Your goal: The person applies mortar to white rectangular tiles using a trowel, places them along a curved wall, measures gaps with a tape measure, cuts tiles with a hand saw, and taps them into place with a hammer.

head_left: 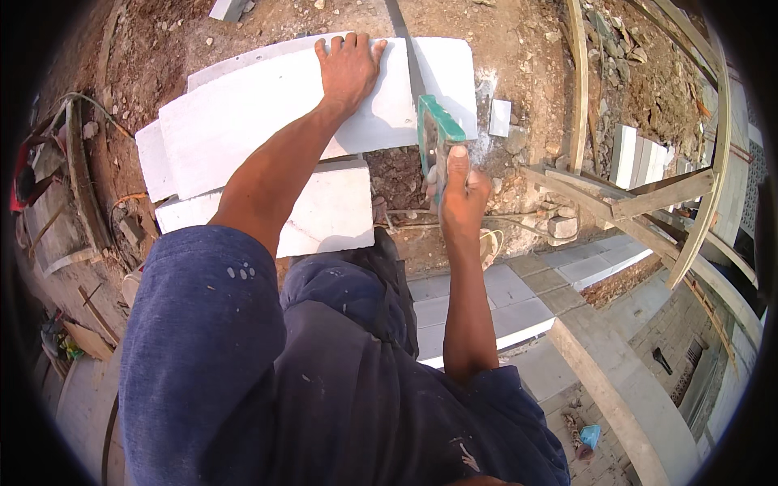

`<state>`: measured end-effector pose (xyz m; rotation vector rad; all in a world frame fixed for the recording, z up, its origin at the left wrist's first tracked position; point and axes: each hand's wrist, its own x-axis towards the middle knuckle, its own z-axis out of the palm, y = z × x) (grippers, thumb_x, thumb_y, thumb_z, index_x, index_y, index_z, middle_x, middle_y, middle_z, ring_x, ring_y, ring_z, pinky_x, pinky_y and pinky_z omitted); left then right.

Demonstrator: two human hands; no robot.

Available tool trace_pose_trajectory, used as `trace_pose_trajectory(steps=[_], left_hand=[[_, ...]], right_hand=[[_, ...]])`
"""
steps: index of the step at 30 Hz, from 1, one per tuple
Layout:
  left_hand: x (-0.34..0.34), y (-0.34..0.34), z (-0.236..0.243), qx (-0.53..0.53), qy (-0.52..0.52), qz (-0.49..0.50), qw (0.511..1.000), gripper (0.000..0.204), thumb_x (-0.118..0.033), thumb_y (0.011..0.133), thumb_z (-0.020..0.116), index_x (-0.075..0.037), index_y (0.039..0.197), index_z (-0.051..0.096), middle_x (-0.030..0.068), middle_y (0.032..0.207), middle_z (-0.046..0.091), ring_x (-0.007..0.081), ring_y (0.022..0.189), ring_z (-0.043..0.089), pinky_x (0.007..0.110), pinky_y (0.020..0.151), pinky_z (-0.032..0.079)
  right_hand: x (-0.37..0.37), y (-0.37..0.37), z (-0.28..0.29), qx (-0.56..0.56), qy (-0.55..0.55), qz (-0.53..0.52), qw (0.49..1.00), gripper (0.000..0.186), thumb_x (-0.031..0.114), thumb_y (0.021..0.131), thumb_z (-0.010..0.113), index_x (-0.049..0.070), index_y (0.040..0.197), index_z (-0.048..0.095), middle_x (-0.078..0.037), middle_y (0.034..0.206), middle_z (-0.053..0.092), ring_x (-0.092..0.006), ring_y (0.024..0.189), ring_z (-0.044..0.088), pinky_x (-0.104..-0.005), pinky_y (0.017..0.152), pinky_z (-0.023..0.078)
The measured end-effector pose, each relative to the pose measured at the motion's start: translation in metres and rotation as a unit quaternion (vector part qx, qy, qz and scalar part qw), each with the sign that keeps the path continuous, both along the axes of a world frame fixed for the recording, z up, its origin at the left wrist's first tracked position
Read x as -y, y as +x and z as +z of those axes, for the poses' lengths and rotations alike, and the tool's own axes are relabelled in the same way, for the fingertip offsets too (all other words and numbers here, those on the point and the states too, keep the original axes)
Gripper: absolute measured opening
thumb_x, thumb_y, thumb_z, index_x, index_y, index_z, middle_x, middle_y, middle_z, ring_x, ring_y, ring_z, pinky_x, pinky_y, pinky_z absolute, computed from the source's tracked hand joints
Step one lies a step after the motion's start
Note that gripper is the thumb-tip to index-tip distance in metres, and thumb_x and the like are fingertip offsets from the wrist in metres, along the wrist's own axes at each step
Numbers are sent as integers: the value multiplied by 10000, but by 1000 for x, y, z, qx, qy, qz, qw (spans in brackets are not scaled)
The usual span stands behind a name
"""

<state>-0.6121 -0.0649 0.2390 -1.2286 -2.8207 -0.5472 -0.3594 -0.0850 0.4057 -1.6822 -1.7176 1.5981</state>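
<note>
Broadly, I note dirt ground (454,16) strewn with rubble, and on it a stack of white blocks. The top block (243,105) is long and flat and lies across the lower ones, overhanging them toward my right; I judge the stack serves as a raised support so the cut end hangs free. A lower block (332,215) sits just in front of my knees, partly under the top one.

At right, a curved timber frame (616,198) stands apart from the work, with paving (519,304) below it.

My left hand (348,69) lies flat on the top block near its far edge, fingers spread and pressed down, gripping nothing; I judge it is there to keep the block from shifting. My right hand (463,198) is closed around the green handle of a saw (433,134), thumb laid along the top of the handle, which I take as a guiding hold. The blade runs away from me across the right part of the block, in a dark line; whether it sits inside a cut I cannot tell.

A small white offcut (500,117) lies on the dirt just beside the block's right end.
</note>
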Motion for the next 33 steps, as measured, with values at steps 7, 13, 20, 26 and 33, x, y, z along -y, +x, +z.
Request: trace_pose_trajectory(steps=[7,13,20,26,33], left_hand=[[-26,7,12,-53,-3,-15,999,395,-385,1003,419,-44,1015,619,114,1008,629,304,1043,556,558,1028,294],[-18,9,-7,-8,-41,-13,999,447,-439,1020,346,-111,1170,610,92,1135,638,302,1088,568,544,1014,298],[-12,-16,-5,-89,-62,-2,994,469,-455,1023,319,-118,1156,617,77,1128,648,288,1090,574,542,997,326],[-30,1,-11,-45,-17,-2,999,465,-450,1022,325,-109,1144,617,86,1109,644,306,1072,572,543,998,316],[-9,-24,-12,-72,-51,7,996,466,-463,1011,354,-110,1153,622,86,1126,645,304,1091,564,549,1010,305]], right_hand=[[24,68,72,-50,5,14,999,506,374,1036,381,-14,804,610,-37,619,560,-122,556,526,-281,551,428],[-74,-39,15,173,5,108,979,520,448,972,425,-16,1035,650,-258,847,646,-422,802,619,-482,757,485],[25,56,105,-9,112,44,993,480,420,1016,393,20,1013,659,-139,680,600,-298,684,630,-419,658,485],[-104,-85,30,76,-30,68,994,634,488,959,459,-85,736,614,-288,705,618,-459,681,616,-489,720,499],[12,43,112,24,-37,59,997,500,440,998,417,16,1073,672,-180,710,629,-314,684,630,-396,677,485]])
